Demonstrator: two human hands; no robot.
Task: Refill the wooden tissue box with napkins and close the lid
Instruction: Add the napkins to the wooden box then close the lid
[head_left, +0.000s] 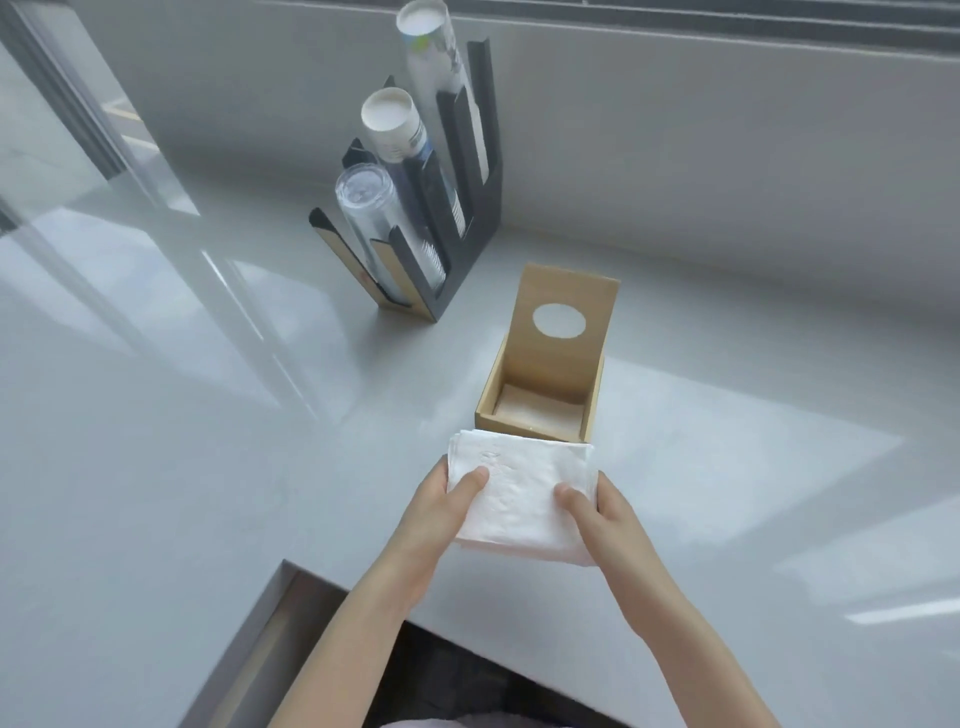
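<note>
The soft white stack of square paper napkins hides the fingers underneath it and the front edge of the small light wooden tissue box, which sits open just past it at 12 o'clock. The left hand and right hand each hold one side of the stack, thumbs on top, above the smooth shiny grey counter. The box's flat lid with a round hole stands up, and at 11 o'clock a black slanted cup holder keeps paper and clear plastic cups, its top cup cut off.

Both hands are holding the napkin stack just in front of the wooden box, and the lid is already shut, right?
Not quite. The lid is open, standing up behind the empty box, as the head view shows. The rest holds: the left hand and right hand hold the napkins just in front of it.
</note>
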